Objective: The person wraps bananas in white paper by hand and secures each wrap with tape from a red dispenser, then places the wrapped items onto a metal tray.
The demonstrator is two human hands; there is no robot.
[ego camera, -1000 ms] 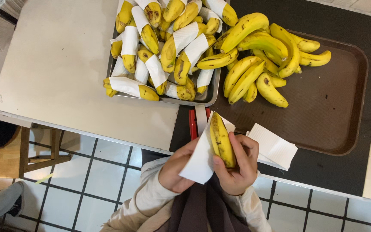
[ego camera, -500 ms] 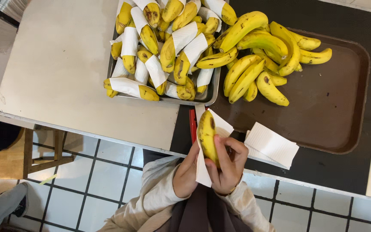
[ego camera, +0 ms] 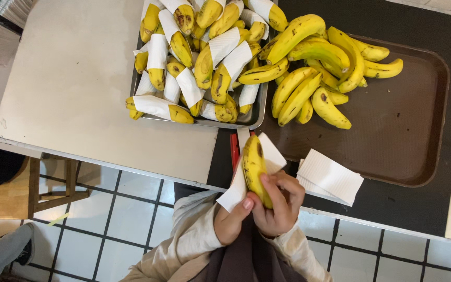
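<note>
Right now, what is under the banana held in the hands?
A white paper sheet lies beneath the banana, with the left hand and right hand pinching both at the lower end. A red object shows behind, mostly covered.

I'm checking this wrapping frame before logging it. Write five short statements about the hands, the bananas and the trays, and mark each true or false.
1. Both hands, the left hand and the right hand, are on one banana backed by a white paper sheet. True.
2. The metal tray holds only bare bananas. False: many in it are banded with white paper.
3. The unwrapped bananas lie on the brown tray. True.
4. The stack of white sheets lies inside the metal tray. False: it rests at the brown tray's near edge, beside the right hand.
5. The held banana is green. False: it is yellow with dark spots.
</note>
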